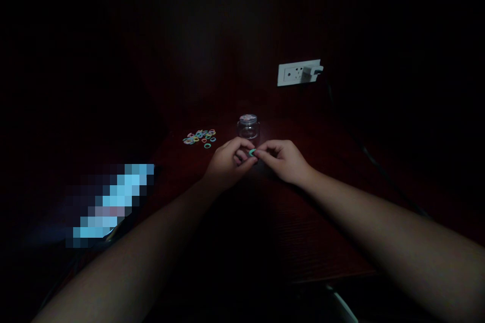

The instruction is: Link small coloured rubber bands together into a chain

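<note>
Both hands meet over the dark red table, just in front of a small clear jar [248, 130] with a patterned lid. Between their fingertips is a small teal hair tie [252, 152]. My left hand [229, 161] is closed on one side of it, with thumb and forefinger pinching. From the other side, my right hand [282, 159] pinches it too. Left of the jar lies a loose pile of colourful hair ties [199, 136], in pink, yellow, green and blue. The jar looks upright with its lid on; its lower part is partly hidden behind my hands.
On the left, a bright pixelated screen [113, 207] lies near my left forearm. A white wall socket [299, 73] with a plugged-in charger [312, 71] is at the back right. A dark cable [379, 166] runs along the right side. The surroundings are very dark.
</note>
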A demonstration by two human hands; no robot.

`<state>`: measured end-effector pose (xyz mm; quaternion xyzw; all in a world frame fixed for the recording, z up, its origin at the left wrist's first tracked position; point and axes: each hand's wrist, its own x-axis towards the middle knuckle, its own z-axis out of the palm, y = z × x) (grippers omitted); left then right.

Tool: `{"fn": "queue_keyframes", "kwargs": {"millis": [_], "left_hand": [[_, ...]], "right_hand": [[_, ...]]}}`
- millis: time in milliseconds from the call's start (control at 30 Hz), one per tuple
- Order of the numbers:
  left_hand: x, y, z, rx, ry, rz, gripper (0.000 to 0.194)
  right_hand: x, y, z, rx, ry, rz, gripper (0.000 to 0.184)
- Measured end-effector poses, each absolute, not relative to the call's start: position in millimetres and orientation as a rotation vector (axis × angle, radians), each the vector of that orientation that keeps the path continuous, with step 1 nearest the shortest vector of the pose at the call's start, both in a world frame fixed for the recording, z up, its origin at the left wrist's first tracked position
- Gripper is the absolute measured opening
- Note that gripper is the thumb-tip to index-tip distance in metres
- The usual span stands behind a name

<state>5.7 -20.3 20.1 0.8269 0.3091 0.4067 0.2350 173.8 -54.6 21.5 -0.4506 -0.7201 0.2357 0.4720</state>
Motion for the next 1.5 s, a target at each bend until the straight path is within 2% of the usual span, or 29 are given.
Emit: {"fn": "queue_keyframes", "kwargs": {"millis": [133,433,533,700,933,1267,1500], "left_hand": [[5.8,-20.6,21.1,2.288,0.843,1.124,0.03],[5.6,-21.3,23.4,2.312,0.854,1.129,0.016],[5.3,-20.4,23.3,2.314,0.887,1.145,0.017],[4.4,-18.1,22.0,2.286,0.92,1.151,0.021],[3.5,-15.7,19.7,2.23,0.923,1.137,0.024],[5.3,-20.8,23.2,2.112,0.923,1.153,0.021],[6.1,-22.4,24.5,2.097,0.937,1.169,0.021]], "right_hand": [[174.0,-53.4,20.9,-1.106,-1.759,0.578,0.028],[174.1,-53.7,22.0,-1.115,-1.765,0.559,0.025],[173.0,-54.2,21.6,-1.098,-1.703,0.567,0.018],[170.9,-55.3,20.6,-1.037,-1.698,0.638,0.02],[171.2,-55.6,21.1,-1.044,-1.741,0.591,0.014],[171.3,-53.3,18.4,-1.047,-1.719,0.632,0.019],[171.2,-54.6,21.4,-1.093,-1.727,0.561,0.015]]}}
